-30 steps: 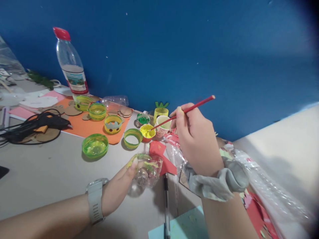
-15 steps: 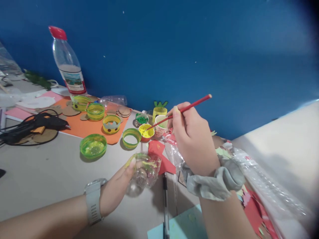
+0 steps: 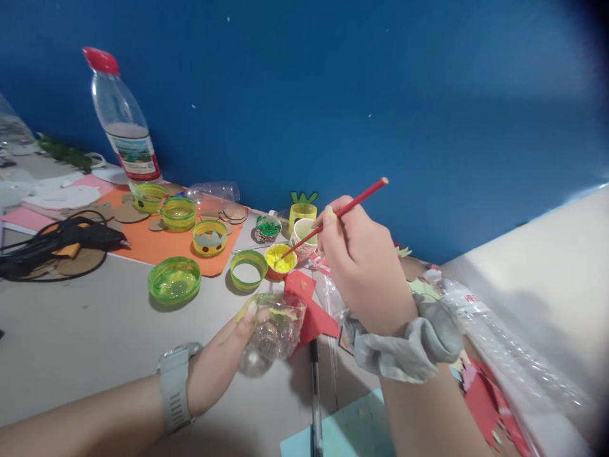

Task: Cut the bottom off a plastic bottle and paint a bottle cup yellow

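Observation:
My left hand [image 3: 223, 358] holds a clear plastic bottle bottom [image 3: 276, 330] by its rim, tilted above the table; yellow-green paint marks its edge. In my right hand [image 3: 359, 266] is a red paintbrush [image 3: 359, 198], pinched between thumb and fingers. The brush tip rests in yellow paint inside a small cup [image 3: 280, 260]. Behind that cup are a cup of green paint [image 3: 267, 228] and a patterned paper cup [image 3: 304, 240], partly hidden by my right hand. A green-yellow ring [image 3: 248, 270] lies left of the yellow paint.
Painted green-yellow pieces [image 3: 174, 281] sit to the left, some on orange paper [image 3: 152, 245]. Farther left are a black glue gun [image 3: 90, 233] and a tall bottle [image 3: 126, 127]. Red paper [image 3: 311, 311], a pen [image 3: 316, 400] and plastic wrap [image 3: 504, 343] lie nearby. A blue panel [image 3: 333, 95] stands behind.
The view has shifted slightly, moving most things a little left. The brush's handle end has come left and slightly up in view, with its tip still in the yellow paint. Both grips are unchanged.

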Motion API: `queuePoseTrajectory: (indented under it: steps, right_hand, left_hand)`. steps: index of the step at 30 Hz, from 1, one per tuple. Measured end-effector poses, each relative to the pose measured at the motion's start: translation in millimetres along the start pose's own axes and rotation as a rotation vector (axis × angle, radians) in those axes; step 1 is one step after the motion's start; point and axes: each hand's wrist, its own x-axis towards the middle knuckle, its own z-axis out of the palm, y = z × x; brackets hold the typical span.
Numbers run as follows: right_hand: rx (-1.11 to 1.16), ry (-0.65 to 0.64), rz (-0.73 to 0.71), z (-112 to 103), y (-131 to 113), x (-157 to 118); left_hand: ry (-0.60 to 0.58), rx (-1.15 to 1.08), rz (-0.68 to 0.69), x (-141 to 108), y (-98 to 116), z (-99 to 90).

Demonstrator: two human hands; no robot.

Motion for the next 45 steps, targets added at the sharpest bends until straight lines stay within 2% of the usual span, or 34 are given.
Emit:
queuePoseTrajectory:
  steps: [5,11,16,19,22,24,27,29,32,39,45]
  right_hand:
    - [0.025,-0.006,0.023,-2.3,-2.3,0.3]
    - [0.034,-0.063,0.043,-7.2,-14.2,-2.4]
    - [0.097,-0.070,0.025,-16.2,-21.2,-7.2]
    - [0.077,0.007,0.023,-21.3,-20.4,-8.9]
    - [0.044,0.024,0.011,-23.9,-20.9,-8.8]
    - [0.023,-0.006,0.015,-23.5,-22.4,-8.3]
    - [-0.006,-0.064,0.011,-20.7,-24.2,-7.5]
    - [0.001,-0.089,0.006,-18.2,-24.2,-6.9]
    - [0.048,-0.114,-0.003,-14.3,-22.5,-5.8]
    - [0.076,-0.097,-0.006,-6.2,-17.4,-4.2]
    - [0.024,-0.198,-0.007,-6.1,-17.6,-4.0]
  left_hand:
    - [-0.098,0.089,0.085,-1.2,-0.6,0.9]
    - [-0.318,0.161,0.300,-4.1,5.8,2.9]
    - [-0.444,0.233,0.334,-4.0,5.9,2.5]
    - [-0.422,0.401,0.368,-7.6,6.3,4.9]
    - [-0.287,0.668,0.380,-12.2,8.2,7.6]
    - [-0.228,0.811,0.330,-13.5,10.5,8.5]
    - [-0.242,0.932,0.177,-12.4,15.4,8.9]
    - [-0.232,0.939,0.142,-11.1,18.8,9.6]
    - [-0.183,0.900,0.194,-10.0,21.8,10.6]
    - [-0.186,0.878,0.241,-9.7,20.5,8.3]
    - [-0.172,0.880,0.214,-8.7,21.5,10.8]
